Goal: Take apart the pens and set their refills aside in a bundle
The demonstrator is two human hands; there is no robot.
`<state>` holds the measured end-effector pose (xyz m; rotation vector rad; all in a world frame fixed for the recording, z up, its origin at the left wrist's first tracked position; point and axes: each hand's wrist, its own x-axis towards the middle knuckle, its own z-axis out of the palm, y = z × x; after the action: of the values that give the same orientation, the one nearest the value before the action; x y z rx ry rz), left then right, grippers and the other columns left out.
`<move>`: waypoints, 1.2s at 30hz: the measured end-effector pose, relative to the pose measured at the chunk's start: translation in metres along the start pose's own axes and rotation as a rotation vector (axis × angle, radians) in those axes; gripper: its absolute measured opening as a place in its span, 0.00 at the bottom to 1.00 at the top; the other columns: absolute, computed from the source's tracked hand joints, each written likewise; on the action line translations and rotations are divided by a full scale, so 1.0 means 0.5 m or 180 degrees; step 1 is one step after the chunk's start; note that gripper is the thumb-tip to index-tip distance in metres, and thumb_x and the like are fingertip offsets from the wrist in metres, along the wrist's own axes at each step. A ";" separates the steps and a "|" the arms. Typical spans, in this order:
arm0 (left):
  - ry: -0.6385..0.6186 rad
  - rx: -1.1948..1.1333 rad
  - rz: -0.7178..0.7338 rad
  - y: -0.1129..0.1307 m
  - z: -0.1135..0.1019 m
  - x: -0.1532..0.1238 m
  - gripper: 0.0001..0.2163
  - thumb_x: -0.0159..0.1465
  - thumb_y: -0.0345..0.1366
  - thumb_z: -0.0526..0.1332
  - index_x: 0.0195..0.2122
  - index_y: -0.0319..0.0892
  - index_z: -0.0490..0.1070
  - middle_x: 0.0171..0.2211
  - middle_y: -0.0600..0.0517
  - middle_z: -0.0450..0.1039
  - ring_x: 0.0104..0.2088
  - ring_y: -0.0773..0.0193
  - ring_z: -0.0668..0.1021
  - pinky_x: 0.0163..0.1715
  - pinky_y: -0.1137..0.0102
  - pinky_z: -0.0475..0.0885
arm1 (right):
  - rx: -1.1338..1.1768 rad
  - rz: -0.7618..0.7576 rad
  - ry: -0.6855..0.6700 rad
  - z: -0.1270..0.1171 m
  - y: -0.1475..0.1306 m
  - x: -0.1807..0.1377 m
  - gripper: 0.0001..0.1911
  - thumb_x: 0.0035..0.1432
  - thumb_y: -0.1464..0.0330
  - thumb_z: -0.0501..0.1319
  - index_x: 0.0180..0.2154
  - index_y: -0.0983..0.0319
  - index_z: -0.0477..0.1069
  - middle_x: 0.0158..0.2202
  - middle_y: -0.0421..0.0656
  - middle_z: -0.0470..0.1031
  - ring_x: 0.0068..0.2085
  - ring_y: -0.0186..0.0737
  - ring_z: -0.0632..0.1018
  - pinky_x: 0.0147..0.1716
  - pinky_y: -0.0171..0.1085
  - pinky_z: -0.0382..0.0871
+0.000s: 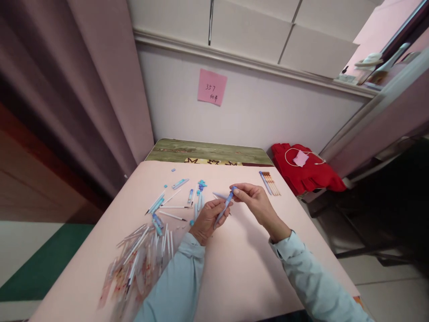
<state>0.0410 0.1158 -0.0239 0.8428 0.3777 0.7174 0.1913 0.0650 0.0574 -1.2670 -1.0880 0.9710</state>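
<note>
Over the middle of the table, my left hand is closed round the lower body of a blue-purple pen, which points down to the left. My right hand pinches the pen's upper end between thumb and fingertips. Behind my left hand lie several small blue pen parts and light-blue barrels. Left of them are loose white refills with dark tips and more blue barrels. Another bluish barrel lies partly hidden behind my hands.
Clear plastic bags with white refills lie at the table's left front. At the right back, one blue pen lies beside a row of several brown-topped pens. Red cloth with a white cable is beyond the right edge. A pink note sticks to the wall.
</note>
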 end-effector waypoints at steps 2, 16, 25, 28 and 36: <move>0.0034 0.0064 0.0012 -0.001 0.004 0.000 0.15 0.61 0.42 0.65 0.39 0.33 0.75 0.22 0.54 0.68 0.13 0.79 0.59 0.12 0.77 0.44 | 0.0064 0.0059 0.0088 -0.003 0.006 0.000 0.19 0.49 0.55 0.71 0.39 0.62 0.80 0.31 0.43 0.80 0.32 0.37 0.78 0.38 0.38 0.73; 0.0128 0.0407 0.0390 -0.031 0.034 0.014 0.12 0.60 0.39 0.65 0.40 0.36 0.75 0.26 0.53 0.70 0.19 0.75 0.65 0.19 0.75 0.54 | 0.0124 0.0181 0.0465 -0.023 0.056 0.012 0.20 0.47 0.55 0.71 0.35 0.65 0.79 0.28 0.43 0.79 0.29 0.37 0.77 0.35 0.38 0.73; 0.0547 0.0751 0.0510 -0.046 0.045 0.016 0.10 0.59 0.39 0.65 0.38 0.39 0.73 0.26 0.54 0.71 0.20 0.73 0.66 0.20 0.74 0.58 | 0.0220 0.0119 0.0632 -0.027 0.082 0.010 0.18 0.48 0.56 0.71 0.36 0.63 0.81 0.29 0.43 0.79 0.30 0.38 0.76 0.36 0.39 0.73; 0.0649 0.0887 0.0584 -0.049 0.047 0.015 0.10 0.58 0.38 0.65 0.37 0.39 0.72 0.26 0.54 0.71 0.20 0.73 0.67 0.20 0.74 0.59 | 0.0252 0.0069 0.0663 -0.025 0.088 0.006 0.17 0.49 0.57 0.70 0.36 0.62 0.81 0.30 0.43 0.79 0.30 0.37 0.76 0.36 0.38 0.73; 0.0487 0.0659 0.0168 -0.040 0.061 0.006 0.12 0.59 0.37 0.62 0.42 0.38 0.70 0.26 0.54 0.71 0.17 0.74 0.64 0.16 0.75 0.54 | 0.0488 -0.0047 0.0839 -0.011 0.136 -0.001 0.14 0.52 0.58 0.68 0.37 0.61 0.80 0.33 0.43 0.80 0.34 0.40 0.78 0.39 0.41 0.75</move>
<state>0.0691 0.0923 -0.0208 0.9988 0.5758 0.8036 0.1983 0.0684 -0.0102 -1.2200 -0.8022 0.8327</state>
